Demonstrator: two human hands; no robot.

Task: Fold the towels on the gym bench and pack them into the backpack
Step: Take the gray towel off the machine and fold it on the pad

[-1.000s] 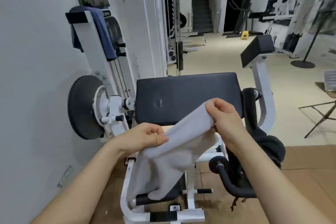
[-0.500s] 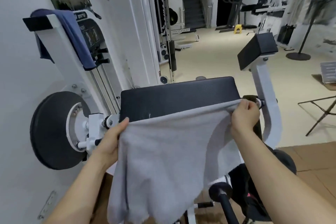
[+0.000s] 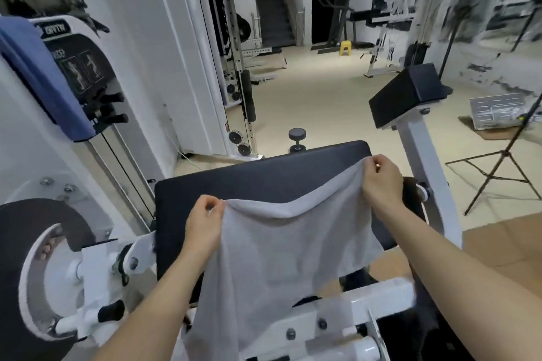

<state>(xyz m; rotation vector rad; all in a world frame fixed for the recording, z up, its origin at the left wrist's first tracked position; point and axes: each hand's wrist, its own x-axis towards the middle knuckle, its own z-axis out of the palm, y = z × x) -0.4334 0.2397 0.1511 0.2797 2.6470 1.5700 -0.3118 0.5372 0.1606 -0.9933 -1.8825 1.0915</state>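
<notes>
A grey towel (image 3: 281, 249) hangs spread over the black bench pad (image 3: 258, 182) and the white machine frame below. My left hand (image 3: 205, 223) pinches its top left corner. My right hand (image 3: 381, 182) pinches the top right corner, held higher and further out over the pad, so the top edge sags between them. A blue towel (image 3: 41, 79) is draped over the white machine arm at the upper left. A dark shape at the lower right (image 3: 410, 331) may be the backpack; I cannot tell.
A black weight disc (image 3: 32, 255) and white frame stand at the left. A padded arm rest (image 3: 407, 97) on a white post rises at the right. A tripod stand (image 3: 498, 167) and a small dumbbell (image 3: 296, 141) are on the floor beyond.
The towel went from bunched between my hands to spread wide. Since half a second ago, my hands have come closer together, the left corner lower, and the top edge now sags.
</notes>
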